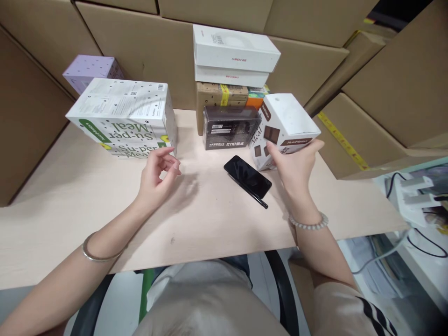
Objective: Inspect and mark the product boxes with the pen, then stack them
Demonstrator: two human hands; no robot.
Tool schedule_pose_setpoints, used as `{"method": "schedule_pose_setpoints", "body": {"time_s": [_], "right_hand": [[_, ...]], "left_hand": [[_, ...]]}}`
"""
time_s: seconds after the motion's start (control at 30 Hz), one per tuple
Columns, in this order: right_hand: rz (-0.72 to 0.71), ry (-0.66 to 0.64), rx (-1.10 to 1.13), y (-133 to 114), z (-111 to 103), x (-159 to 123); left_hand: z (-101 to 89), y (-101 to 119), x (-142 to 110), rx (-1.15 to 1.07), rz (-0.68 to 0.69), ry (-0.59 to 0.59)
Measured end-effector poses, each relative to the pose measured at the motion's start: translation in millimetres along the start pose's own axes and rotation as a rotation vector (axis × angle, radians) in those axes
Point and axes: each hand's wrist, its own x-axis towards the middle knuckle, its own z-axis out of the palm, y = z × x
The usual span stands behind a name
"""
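My right hand [296, 161] grips the near side of a white and brown meal box [294, 112], thumb on one face and fingers round the other. The box stands on the desk, slightly turned. My left hand [159, 175] hovers over the desk with its fingers loosely curled and apart, holding nothing. Just behind it is a large white and green meal box [129, 126]. A black phone [248, 176] lies between my hands, with a black pen [249, 190] along its near edge. A dark shrink-wrapped box [231, 128] stands left of the box I grip.
White power bank boxes [234, 51] are stacked on a brown carton [212, 95] at the back. A purple box [89, 70] stands behind the green one. Large cardboard boxes [143, 56] wall the desk [210, 219]. White plugs and cables [416, 191] are at the right.
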Motion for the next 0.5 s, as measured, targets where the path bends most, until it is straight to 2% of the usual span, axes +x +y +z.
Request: {"method": "schedule_pose_setpoints", "body": {"time_s": [0.23,0.37,0.43,0.5], "right_hand": [[0.012,-0.090,0.034,5,4,0],[0.022,-0.139,-0.111,-2,-6,2],[-0.030,-0.064,-0.221,-6,-18,3],[-0.185,0.041,-0.243,-11,-30,2]], "left_hand": [[0.4,4,1,0.044,0.032,-0.004],[0.4,11,1,0.204,0.138,0.010],[0.2,13,1,0.307,0.216,0.063],[-1.5,12,2,0.415,0.268,0.199]]}}
